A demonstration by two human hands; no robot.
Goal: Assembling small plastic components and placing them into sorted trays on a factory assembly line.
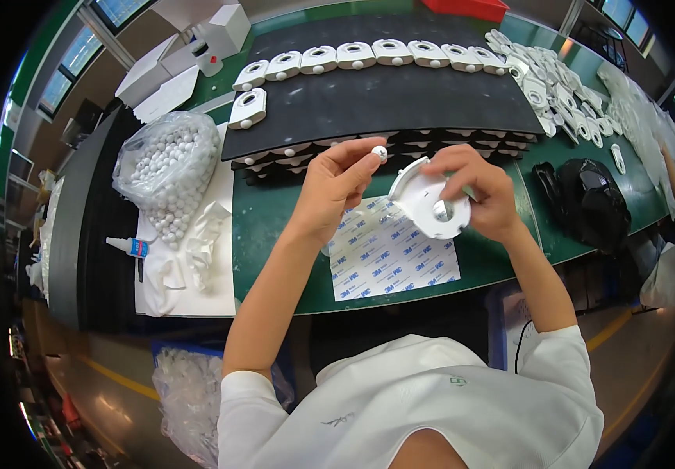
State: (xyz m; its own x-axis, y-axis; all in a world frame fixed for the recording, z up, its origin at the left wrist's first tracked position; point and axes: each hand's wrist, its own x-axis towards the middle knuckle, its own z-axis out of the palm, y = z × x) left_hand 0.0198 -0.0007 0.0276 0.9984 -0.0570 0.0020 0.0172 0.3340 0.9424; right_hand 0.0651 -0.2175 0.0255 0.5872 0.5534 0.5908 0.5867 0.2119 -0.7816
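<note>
Between thumb and index finger, my left hand point(336, 186) pinches a small white ball-shaped cap point(380, 153) with a dark cross mark facing up. To its right, my right hand point(480, 187) grips a white plastic housing point(423, 205) with a curved wall and a round hole. The housing is tilted, and part of it is hidden behind my fingers. A gap separates the cap from the housing. Below both hands a printed white adhesive sheet point(392, 262) lies on the green table point(275, 262).
A black board point(400, 98) on stacked layers carries a row of white housings point(355, 55). On the left are a bag of white balls point(169, 152), a glue bottle point(128, 247) and crumpled tissue point(201, 242). Loose white parts point(564, 90) and a black bag point(591, 202) lie right.
</note>
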